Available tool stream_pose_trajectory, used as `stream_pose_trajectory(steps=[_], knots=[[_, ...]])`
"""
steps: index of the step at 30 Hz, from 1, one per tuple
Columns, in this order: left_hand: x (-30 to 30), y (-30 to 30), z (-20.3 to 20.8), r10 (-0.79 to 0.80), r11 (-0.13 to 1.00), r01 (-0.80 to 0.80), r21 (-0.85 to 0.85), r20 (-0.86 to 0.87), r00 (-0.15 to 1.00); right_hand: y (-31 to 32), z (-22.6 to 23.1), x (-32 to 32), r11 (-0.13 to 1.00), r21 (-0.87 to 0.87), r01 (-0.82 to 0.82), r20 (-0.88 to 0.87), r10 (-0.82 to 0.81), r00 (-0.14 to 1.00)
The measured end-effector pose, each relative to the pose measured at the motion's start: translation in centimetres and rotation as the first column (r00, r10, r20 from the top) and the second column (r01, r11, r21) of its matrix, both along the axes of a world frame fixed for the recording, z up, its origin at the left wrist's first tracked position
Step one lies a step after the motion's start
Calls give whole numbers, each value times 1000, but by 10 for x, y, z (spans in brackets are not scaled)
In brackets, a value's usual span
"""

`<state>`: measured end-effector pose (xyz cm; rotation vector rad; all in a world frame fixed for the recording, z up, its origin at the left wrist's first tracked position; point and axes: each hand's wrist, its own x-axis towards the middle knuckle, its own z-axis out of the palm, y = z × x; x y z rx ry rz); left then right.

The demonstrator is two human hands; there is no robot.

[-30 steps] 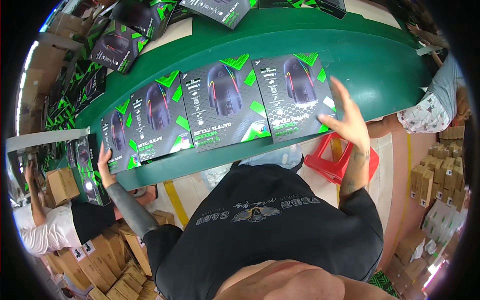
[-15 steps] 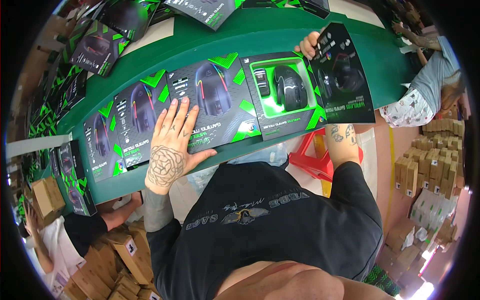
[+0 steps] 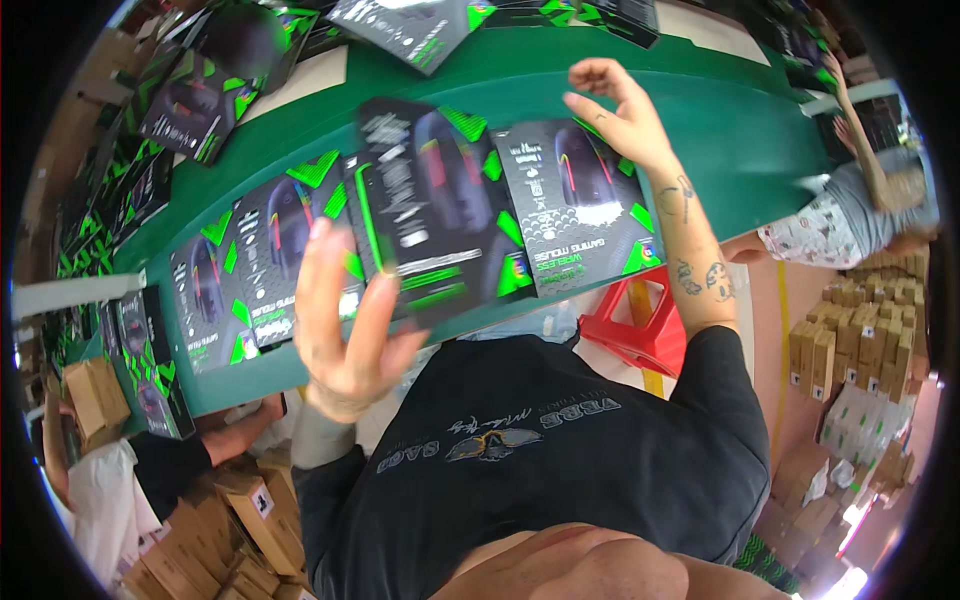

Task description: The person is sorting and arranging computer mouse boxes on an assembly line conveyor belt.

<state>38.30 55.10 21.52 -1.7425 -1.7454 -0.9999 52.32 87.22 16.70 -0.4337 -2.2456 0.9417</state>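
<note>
Several black-and-green gaming mouse boxes lie in a row on the green table. The third box (image 3: pixel 455 190) from the left is blurred; its front cover seems partly lifted, with a bright green edge showing on its left side. My left hand (image 3: pixel 350 330), smeared by motion, is beside that cover with its fingers apart; whether a fingertip touches it I cannot tell. At the right end, another box (image 3: pixel 575 205) lies with its cover closed over the window. Beyond its upper right corner my right hand (image 3: pixel 620 110) is raised, fingers loosely bent and apart, holding nothing.
More mouse boxes are heaped at the far left (image 3: pixel 195 100) and along the back edge (image 3: pixel 410 30). A red stool (image 3: pixel 635 325) stands below the table's front edge. Brown cartons (image 3: pixel 865 335) are stacked on the right floor. Other people work at both sides.
The right-end box's cover has swung shut over the mouse, and my right hand has let go of it. My left hand has lifted off the boxes, and the third box's cover has risen.
</note>
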Motion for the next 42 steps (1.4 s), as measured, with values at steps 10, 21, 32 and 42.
stream_pose_trajectory(steps=[10, 21, 32, 42], knots=[[-7, -13, -8, -397, 796, 524, -302, 392, 830, -2, -7, -83, 509, -603, -614, -8, 766, 643], [-84, -88, -21, 376, 654, -287, -700, -27, 926, -19, 16, -98, 512, -750, -418, 119, 726, 677], [-69, -76, -38, 240, 927, -249, 281, 65, 969, -128, 31, -180, 764, -213, -609, 276, 645, 713], [-122, -172, -34, 735, 672, -653, -350, 207, 645, -66, -17, -231, -238, -663, -710, -460, 877, 135]])
